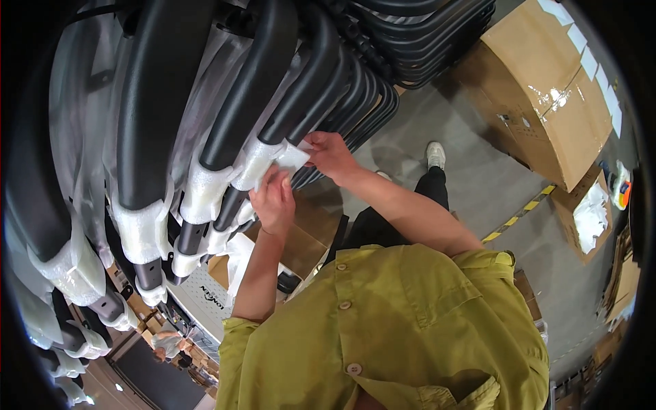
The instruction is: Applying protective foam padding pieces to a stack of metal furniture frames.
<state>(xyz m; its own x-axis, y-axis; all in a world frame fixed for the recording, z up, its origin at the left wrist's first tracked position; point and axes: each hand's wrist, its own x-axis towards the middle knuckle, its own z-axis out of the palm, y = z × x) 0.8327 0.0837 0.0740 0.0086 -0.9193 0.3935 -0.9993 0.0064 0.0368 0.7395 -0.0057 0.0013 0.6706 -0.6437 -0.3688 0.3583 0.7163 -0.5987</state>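
1. Olive shirt (383, 307) is nearest the cam, w/ both forearms reaching up from it toward a row of black bars (246, 96).
2. Done so far, as far as I can see: white foam wraps (205, 195) sit around the lower parts of several bars to the L, some w/ clear plastic film (82, 143) hanging alongside.
3. In hand, prob. unfinished: a foam sheet (294, 158) at the next bar along, one flap sticking out loose.
4. Left to do, my guess: the farther bars (369, 102) beyond the R hand (331, 157) show no foam, but their lower ends are mostly hidden, so can't be sure.
5. Foam sheet is btwn the hands: up & R of the L hand (275, 205), just L of the R hand's fingertips.
6. R hand: thumb & fingers nearly closed, pinching the sheet's outer edge.
7. L hand: fingers bent, tips up close to the foam's lower edge; can't tell if it grips or only steadies.
8. Big cardboard box (547, 89) stands off to the R, well apart from both hands.
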